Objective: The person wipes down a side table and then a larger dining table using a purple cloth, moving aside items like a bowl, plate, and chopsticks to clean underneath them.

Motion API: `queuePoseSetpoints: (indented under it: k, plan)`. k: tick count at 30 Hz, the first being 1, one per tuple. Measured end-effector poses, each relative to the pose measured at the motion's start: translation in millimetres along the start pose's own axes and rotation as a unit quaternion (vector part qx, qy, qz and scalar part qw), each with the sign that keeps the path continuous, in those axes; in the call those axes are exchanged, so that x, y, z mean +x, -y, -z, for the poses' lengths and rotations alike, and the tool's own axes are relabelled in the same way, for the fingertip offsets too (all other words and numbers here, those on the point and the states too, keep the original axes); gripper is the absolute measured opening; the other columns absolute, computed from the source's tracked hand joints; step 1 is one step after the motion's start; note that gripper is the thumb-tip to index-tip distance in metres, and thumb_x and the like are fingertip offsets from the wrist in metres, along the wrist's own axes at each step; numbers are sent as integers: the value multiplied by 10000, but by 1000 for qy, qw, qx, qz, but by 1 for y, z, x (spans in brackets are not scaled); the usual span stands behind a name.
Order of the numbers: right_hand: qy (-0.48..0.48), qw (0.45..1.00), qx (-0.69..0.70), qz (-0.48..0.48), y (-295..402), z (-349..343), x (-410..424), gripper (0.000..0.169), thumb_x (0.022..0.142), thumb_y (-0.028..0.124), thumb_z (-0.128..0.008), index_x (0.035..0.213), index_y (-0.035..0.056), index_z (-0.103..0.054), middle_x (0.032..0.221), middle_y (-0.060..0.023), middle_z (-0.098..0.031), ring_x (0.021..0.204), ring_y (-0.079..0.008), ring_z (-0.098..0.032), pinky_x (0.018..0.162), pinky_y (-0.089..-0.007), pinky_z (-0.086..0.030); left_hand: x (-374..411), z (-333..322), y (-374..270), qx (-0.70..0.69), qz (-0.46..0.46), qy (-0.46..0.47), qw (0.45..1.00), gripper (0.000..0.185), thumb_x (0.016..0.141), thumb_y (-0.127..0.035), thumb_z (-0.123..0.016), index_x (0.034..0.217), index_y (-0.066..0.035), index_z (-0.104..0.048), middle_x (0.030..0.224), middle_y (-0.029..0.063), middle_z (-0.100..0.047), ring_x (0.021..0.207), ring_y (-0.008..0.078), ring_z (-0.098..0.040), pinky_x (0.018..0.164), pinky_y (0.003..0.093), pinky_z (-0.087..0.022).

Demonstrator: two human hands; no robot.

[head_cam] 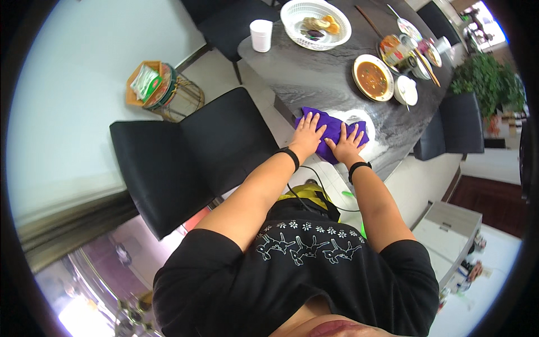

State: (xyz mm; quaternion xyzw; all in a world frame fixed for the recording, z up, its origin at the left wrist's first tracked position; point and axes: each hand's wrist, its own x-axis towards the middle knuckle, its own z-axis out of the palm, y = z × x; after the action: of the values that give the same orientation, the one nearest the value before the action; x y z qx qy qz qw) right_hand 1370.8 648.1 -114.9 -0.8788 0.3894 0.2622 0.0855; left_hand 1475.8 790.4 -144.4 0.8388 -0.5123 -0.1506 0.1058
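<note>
A purple cloth [326, 145] lies bunched along the near edge of the dark marble-patterned table [286, 76], partly hanging over it. My left hand [308, 135] rests flat on the cloth's left part with its fingers spread. Flat on the right part of the cloth, also with fingers apart, is my right hand [348, 143]. Each wrist wears a black band. Bright reflected light shows on the tabletop just beyond the cloth. Farther back on the table, a plate of reddish-brown soup or sauce [372, 80] stands beside a white bowl [406, 91] with a spoon in it.
A white plastic basket [290, 31] with food scraps and white cups [261, 37] stand at the table's far left. Jars, dishes and chopsticks [427, 67] crowd the right rear. A black chair [202, 147] is close at left; another [461, 126] stands beyond the right edge.
</note>
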Motion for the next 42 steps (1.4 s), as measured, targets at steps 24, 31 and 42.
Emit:
queuePoseSetpoints:
  k: [24,31,42]
  plan:
    - [-213,917,101,322,-162,-82,-43,580,920,290,-679,1423,51,-518,1608,-213,-325,1517,-416,-217,1217,-609,-130,-32,-74,-169,-31,65,-107,992,369,958,-193,-517,1253,-27,-664,1507,191,-484,1439,362,-414,1173,476,-365]
    - [-129,853,291,414,-101,-102,-45,398,874,15,-685,1262,-31,-608,1332,-231,-603,1259,-387,-551,1110,-447,-402,-116,-31,-136,-207,183,-110,955,216,915,-195,-595,1078,-90,-691,1015,157,-636,984,365,-645,830,481,-523]
    - [333,748,222,530,128,-40,-157,428,972,317,-696,1264,16,-609,1082,-117,-703,976,-180,-666,895,-332,-524,-363,46,-69,-146,380,-334,850,339,903,-259,-679,1192,-87,-644,1013,171,-593,981,386,-608,870,480,-496]
